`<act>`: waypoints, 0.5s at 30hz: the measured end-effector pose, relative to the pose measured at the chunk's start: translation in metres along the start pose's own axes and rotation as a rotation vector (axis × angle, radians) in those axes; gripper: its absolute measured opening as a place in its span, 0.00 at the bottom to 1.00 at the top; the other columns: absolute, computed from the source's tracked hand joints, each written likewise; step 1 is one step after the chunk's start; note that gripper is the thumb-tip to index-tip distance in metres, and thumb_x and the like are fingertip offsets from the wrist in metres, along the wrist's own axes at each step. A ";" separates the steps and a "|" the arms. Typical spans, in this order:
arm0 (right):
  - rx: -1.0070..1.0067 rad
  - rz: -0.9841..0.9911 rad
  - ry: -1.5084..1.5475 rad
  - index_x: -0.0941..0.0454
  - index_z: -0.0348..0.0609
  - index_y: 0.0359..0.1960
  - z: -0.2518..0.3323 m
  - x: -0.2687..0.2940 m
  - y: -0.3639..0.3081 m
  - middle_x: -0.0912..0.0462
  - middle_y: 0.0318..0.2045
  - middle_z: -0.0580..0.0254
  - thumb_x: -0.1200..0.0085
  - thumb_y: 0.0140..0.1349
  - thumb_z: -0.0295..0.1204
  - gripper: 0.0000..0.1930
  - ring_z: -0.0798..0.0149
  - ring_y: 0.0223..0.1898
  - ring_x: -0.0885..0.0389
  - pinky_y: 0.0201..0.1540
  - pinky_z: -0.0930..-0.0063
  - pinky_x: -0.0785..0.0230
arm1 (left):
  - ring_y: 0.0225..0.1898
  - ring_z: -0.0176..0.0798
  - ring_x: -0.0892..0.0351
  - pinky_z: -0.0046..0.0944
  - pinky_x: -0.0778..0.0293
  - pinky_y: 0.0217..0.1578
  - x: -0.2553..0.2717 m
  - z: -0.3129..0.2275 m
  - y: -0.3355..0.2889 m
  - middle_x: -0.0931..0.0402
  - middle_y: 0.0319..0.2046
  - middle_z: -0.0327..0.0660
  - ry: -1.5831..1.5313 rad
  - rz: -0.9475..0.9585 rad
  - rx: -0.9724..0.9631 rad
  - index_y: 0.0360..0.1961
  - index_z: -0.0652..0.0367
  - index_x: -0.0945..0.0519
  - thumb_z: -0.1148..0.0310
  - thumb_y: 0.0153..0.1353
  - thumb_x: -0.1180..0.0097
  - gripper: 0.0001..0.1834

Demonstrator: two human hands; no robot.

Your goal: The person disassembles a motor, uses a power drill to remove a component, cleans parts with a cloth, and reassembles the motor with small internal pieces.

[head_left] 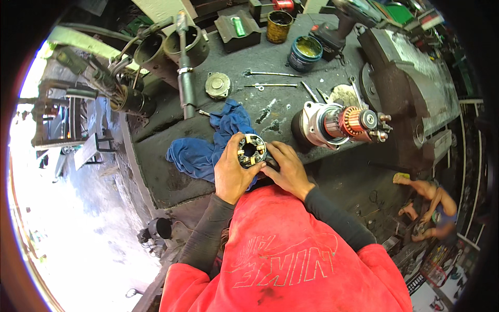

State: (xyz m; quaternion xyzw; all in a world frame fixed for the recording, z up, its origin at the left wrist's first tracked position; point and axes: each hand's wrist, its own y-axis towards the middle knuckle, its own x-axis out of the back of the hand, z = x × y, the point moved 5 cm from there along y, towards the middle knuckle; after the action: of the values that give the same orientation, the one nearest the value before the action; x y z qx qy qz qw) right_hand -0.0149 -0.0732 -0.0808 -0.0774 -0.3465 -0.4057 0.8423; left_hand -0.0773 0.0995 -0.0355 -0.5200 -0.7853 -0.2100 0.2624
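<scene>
My left hand (232, 172) grips the left side of a round brush holder (253, 160), its thumb along the lower edge. The holder is a ring with a dark central hole and pale blocks around it. My right hand (289, 170) closes on its right side, and both thumbs meet near the bottom. Beneath and behind the hands lies a crumpled blue rag (195, 155) on the bench. To the right rests a partly open starter motor (318, 125), its copper armature (353, 122) showing. A round metal end cover (218, 85) lies beyond the rag.
On the dark workbench (171, 184) lie thin rods (273, 85) and a wrench (356, 92). A grease tub (305, 53), rusty can (279, 27) and cordless drill (338, 31) stand farther back. Metal cylinders (185, 47) hold tools at left. Another person (436, 205) crouches at right.
</scene>
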 end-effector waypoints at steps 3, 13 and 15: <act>-0.033 0.012 0.100 0.24 0.37 0.67 -0.010 -0.016 0.006 0.19 0.60 0.47 0.32 0.65 0.34 0.30 0.42 0.62 0.21 0.66 0.53 0.29 | 0.62 0.57 0.17 0.48 0.19 0.60 0.004 0.003 0.003 0.20 0.63 0.53 0.033 0.062 0.072 0.69 0.61 0.29 0.65 0.46 0.15 0.50; -0.044 -0.050 0.199 0.20 0.37 0.64 -0.012 -0.020 0.007 0.16 0.55 0.49 0.32 0.64 0.34 0.27 0.43 0.58 0.18 0.61 0.55 0.26 | 0.56 0.52 0.11 0.46 0.16 0.54 0.018 -0.004 0.017 0.15 0.58 0.53 0.142 0.201 0.075 0.69 0.59 0.29 0.63 0.45 0.13 0.51; -0.037 -0.050 0.205 0.20 0.37 0.63 -0.012 -0.019 0.008 0.16 0.53 0.49 0.31 0.64 0.35 0.28 0.43 0.56 0.18 0.60 0.54 0.25 | 0.55 0.55 0.12 0.48 0.16 0.53 0.021 -0.012 0.023 0.16 0.58 0.54 0.171 0.268 0.042 0.71 0.59 0.30 0.64 0.45 0.14 0.52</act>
State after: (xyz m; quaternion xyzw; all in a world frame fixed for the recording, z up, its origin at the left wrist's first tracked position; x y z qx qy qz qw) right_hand -0.0103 -0.0611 -0.1009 -0.0424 -0.2529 -0.4387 0.8613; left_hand -0.0602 0.1154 -0.0120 -0.5946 -0.6879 -0.2000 0.3650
